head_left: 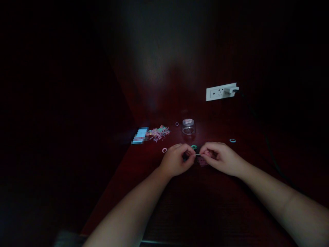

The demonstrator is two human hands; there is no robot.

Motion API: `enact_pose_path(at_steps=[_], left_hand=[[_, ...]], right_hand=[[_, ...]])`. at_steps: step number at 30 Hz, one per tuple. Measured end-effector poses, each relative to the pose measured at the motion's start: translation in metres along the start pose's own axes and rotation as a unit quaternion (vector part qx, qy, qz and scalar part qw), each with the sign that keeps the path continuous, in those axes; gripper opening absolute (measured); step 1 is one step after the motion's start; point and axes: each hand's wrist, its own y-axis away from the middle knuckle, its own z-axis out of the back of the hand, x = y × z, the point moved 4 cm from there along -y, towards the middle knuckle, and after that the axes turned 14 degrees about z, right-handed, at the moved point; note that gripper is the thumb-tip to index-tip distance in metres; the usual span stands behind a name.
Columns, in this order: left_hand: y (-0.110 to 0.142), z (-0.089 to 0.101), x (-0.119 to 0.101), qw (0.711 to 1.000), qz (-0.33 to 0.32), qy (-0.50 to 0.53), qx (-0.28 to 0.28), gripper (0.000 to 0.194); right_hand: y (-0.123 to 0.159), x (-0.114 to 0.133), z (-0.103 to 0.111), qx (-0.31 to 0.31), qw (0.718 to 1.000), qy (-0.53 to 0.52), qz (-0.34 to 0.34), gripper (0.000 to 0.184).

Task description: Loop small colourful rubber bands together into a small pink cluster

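Note:
Between my left hand (178,159) and my right hand (221,157) a thin pale elastic band (197,154) runs in a short straight line. Each hand is closed, pinching one end of it between thumb and fingertips. Just beyond the fingers lies a green hair tie (194,146) on the dark red table. Under the right fingertips shows a small pinkish heap (203,162), partly covered by that hand. A pink hair tie (164,150) rests left of my left hand, and a light blue one (232,140) lies past my right wrist.
A clear jar (188,127) stands near the wall, with a small purple ring (177,124) to its left. Farther left is a pile of mixed-colour bands (159,133) beside a blurred bright rectangle (140,135). A wall socket (221,92) holds a plug with a dark cable.

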Motion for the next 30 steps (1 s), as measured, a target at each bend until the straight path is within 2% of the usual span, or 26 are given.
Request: enact_pose_path(at_steps=[7, 30], left_hand=[[0.0000, 0.0016, -0.0011, 1.000, -0.016, -0.006, 0.007, 0.005], [-0.0007, 0.0011, -0.0045, 0.999, -0.013, -0.010, 0.048, 0.007]], right_hand=[[-0.0005, 0.0014, 0.0003, -0.001, 1.000, 0.002, -0.003, 0.014], [-0.0010, 0.0017, 0.0013, 0.026, 0.999, 0.020, 0.019, 0.012]])
